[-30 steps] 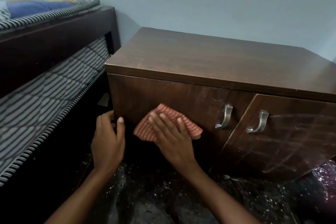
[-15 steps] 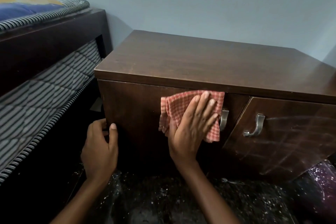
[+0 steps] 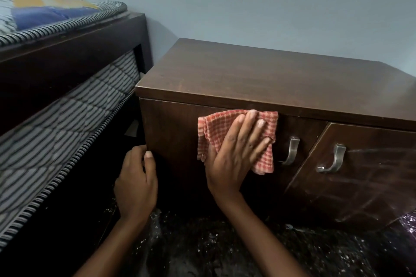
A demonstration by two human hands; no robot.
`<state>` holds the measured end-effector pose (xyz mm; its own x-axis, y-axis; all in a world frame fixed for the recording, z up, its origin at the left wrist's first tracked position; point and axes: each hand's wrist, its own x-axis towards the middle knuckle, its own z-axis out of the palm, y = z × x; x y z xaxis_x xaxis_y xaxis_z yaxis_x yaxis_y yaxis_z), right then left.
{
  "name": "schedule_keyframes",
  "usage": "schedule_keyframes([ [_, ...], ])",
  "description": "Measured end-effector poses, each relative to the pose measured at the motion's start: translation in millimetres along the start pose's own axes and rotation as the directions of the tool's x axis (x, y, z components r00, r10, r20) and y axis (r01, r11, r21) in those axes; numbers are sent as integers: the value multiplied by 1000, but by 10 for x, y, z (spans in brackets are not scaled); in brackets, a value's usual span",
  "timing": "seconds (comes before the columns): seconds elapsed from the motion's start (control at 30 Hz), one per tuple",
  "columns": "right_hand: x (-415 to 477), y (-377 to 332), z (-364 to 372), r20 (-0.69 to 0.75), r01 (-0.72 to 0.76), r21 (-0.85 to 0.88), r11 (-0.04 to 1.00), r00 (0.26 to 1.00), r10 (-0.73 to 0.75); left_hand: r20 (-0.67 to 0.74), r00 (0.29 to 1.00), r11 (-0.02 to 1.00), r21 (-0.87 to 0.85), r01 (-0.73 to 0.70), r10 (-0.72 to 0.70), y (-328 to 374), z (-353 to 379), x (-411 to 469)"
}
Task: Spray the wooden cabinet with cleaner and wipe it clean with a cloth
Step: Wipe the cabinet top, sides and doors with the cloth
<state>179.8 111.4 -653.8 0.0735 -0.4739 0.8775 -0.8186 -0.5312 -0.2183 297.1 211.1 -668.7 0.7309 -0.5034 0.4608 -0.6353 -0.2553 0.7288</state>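
Left hand grips the left front edge of the wooden cabinet, fingers curled round it. Right hand, fingers straight, presses the checked cloth flat against the door. Risk: a rightward stroke may snag the loose cloth corner below the fingertips on the metal handle just beside them.

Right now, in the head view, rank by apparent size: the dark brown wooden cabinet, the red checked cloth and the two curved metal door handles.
1. Dark brown wooden cabinet.
2. Red checked cloth, partly under the right hand.
3. Left door handle and right door handle, both curved metal: they look alike, so unranked.
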Motion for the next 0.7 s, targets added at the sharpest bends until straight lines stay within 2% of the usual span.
schedule_keyframes([
  [0.1,-46,-244,107,56,229,-96,969,973,-224,3,1000,1000,9,16,-16,-2,-21,-7],
  [0.2,8,-581,150,102,509,-42,860,858,-503,8,999,999,-5,33,-33,-19,-11,-23],
  [0.27,61,-753,138,101,615,-23,789,786,-610,19,998,998,-23,56,-56,-37,-9,-34],
  [0.33,80,-772,119,113,649,-33,760,758,-643,27,998,998,-29,64,-63,-51,-9,-46],
  [0.4,95,-697,98,133,640,-36,768,764,-631,37,997,998,-25,65,-64,-70,-12,-48],
  [0.5,117,-519,41,105,527,-57,848,848,-520,43,998,998,-32,53,-52,-64,18,-56],
  [0.63,92,-4,-81,32,231,-25,973,973,-230,38,998,994,-91,58,-54,0,59,-111],
  [0.7,73,229,-167,29,35,7,999,999,-35,34,998,992,-114,63,-59,-3,70,-124],
])
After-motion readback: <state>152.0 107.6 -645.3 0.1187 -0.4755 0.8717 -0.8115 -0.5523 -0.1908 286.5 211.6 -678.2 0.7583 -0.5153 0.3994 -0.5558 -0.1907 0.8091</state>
